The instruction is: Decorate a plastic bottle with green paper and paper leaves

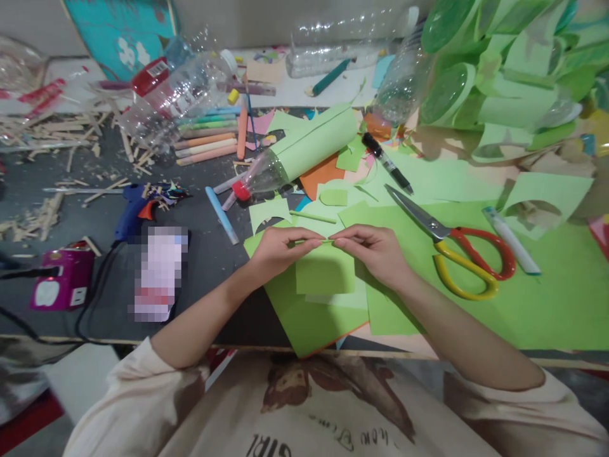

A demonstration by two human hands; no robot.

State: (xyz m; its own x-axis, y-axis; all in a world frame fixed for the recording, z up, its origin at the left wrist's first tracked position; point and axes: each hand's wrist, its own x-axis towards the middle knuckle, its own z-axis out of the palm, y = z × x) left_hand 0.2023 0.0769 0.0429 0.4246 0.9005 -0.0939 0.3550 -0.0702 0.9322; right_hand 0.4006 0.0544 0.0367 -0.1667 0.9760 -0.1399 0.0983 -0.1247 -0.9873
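Note:
Between my two hands is a small piece of green paper (326, 273), its upper edge pinched and seemingly rolled or folded over. My left hand (280, 249) grips that edge at its left end, thumb and fingers pressed together. At the right end, my right hand (373, 249) pinches the same edge. Larger green sheets (295, 317) lie beneath. Just beyond my fingertips rests a thin green paper roll (313, 217). Scissors (440, 235) with one red and one yellow handle lie open to the right of my right hand.
A bottle wrapped in green paper (316, 139) lies ahead, near a black marker (387, 163). On the left are a blue glue gun (130, 209), a phone (159, 273), a purple power block (64, 279) and cords. Green-papered bottles (514, 82) pile at the back right.

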